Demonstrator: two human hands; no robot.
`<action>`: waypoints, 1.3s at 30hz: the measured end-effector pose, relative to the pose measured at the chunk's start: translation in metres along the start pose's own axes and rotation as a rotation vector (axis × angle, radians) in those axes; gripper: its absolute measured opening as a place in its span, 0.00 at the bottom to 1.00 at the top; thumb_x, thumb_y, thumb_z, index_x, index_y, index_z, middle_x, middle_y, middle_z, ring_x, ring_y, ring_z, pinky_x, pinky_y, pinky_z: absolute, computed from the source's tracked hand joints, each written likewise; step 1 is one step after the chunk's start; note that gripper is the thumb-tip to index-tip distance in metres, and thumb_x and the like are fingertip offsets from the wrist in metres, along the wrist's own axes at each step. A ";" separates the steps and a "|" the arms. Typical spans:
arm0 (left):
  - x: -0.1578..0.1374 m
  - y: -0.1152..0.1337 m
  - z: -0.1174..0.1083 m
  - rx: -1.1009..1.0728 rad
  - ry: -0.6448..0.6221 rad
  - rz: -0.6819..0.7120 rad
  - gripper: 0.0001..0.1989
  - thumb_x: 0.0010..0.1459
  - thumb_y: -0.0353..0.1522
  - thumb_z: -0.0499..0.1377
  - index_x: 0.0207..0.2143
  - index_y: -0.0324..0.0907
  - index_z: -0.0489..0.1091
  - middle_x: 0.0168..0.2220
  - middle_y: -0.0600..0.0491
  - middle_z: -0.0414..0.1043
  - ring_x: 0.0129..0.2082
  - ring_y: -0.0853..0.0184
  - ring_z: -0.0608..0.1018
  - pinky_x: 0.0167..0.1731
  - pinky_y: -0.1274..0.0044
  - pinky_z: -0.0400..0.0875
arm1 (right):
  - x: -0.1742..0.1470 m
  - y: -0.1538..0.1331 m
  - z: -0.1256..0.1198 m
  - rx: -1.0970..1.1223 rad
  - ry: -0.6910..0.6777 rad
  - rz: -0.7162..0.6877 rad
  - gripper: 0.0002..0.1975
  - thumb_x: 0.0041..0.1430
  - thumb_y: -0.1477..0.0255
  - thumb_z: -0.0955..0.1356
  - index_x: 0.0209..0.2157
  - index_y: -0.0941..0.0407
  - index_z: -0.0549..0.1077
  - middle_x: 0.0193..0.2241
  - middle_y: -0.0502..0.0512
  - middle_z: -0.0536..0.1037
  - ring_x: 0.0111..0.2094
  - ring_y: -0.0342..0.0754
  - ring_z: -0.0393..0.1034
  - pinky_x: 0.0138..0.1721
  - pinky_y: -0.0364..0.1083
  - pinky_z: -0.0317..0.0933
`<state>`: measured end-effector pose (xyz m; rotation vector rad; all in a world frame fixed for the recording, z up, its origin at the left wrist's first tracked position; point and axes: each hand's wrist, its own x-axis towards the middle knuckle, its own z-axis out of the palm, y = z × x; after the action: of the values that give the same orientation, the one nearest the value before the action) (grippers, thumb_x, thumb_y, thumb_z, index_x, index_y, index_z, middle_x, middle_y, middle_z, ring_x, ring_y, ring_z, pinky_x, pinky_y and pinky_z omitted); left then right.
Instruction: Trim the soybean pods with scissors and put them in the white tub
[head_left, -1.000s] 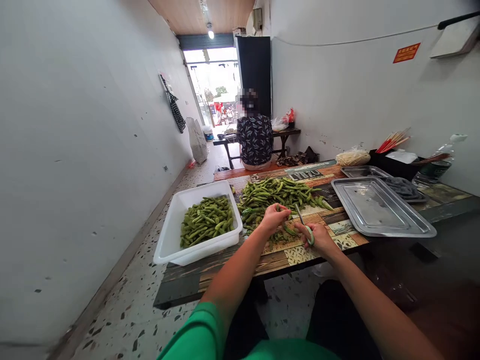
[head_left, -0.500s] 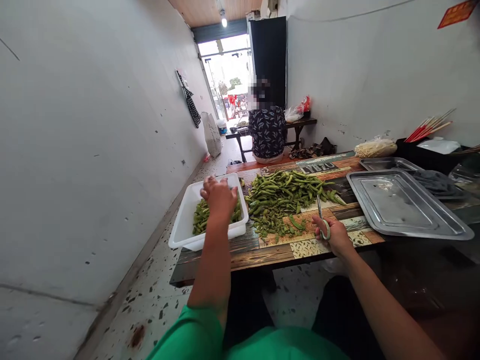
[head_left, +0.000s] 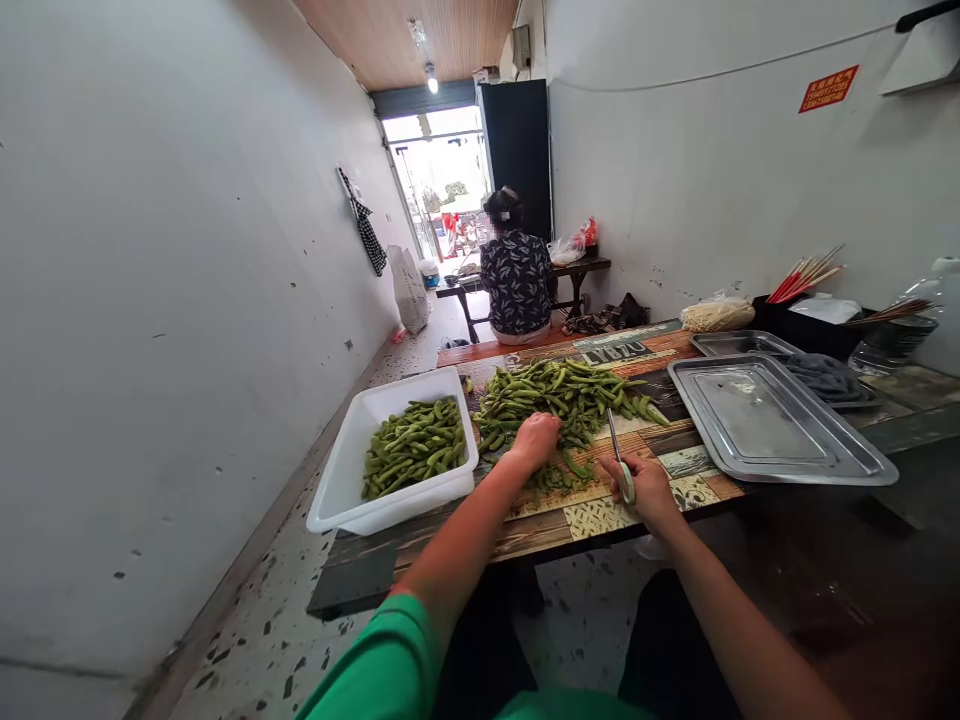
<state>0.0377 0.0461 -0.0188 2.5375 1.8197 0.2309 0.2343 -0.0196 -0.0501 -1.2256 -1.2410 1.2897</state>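
My left hand [head_left: 538, 440] is at the near side of a heap of green soybean pods [head_left: 562, 385] on the table. Its back faces me, and its fingertips are hidden, so any pod in them does not show. A pair of scissors [head_left: 615, 440] with pale green handles is gripped in my right hand [head_left: 646, 490], the blades pointing away over the right part of the heap. Small trimmed bits [head_left: 553, 478] lie on the near side of the pods. To the left stands a white plastic tub [head_left: 322, 500] with many pods in it.
Metal trays [head_left: 780, 420] rest on the patterned table [head_left: 472, 530] at right. Behind them are a bag of wooden sticks [head_left: 716, 315] and a black box [head_left: 814, 325] with red-ended skewers. A person [head_left: 516, 280] sits farther back, facing away.
My left hand has moved from above the white tub rightward to the heap of pods. The right hand still holds the scissors. The view has shifted somewhat.
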 end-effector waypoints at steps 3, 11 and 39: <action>-0.006 0.000 -0.004 0.009 0.002 0.048 0.10 0.59 0.30 0.53 0.36 0.40 0.74 0.37 0.45 0.75 0.43 0.62 0.75 0.46 0.72 0.66 | 0.004 -0.001 0.001 -0.021 -0.008 0.045 0.21 0.40 0.53 0.74 0.25 0.57 0.71 0.12 0.45 0.68 0.12 0.41 0.60 0.14 0.41 0.55; -0.011 0.002 -0.003 -0.302 0.432 0.008 0.11 0.61 0.31 0.50 0.42 0.40 0.70 0.43 0.47 0.73 0.45 0.63 0.73 0.49 0.72 0.65 | 0.006 -0.021 0.007 -0.123 -0.106 0.209 0.21 0.42 0.53 0.73 0.25 0.56 0.68 0.13 0.46 0.68 0.11 0.40 0.61 0.08 0.38 0.43; -0.012 0.018 -0.011 -0.786 0.217 -0.043 0.09 0.57 0.30 0.52 0.34 0.38 0.71 0.22 0.56 0.70 0.25 0.71 0.69 0.29 0.80 0.63 | 0.009 -0.042 0.028 -0.160 -0.137 0.106 0.21 0.46 0.53 0.71 0.20 0.57 0.67 0.13 0.48 0.69 0.12 0.41 0.62 0.08 0.39 0.46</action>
<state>0.0497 0.0285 -0.0075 1.9605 1.4194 1.0187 0.2047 -0.0107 -0.0087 -1.3502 -1.4154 1.3919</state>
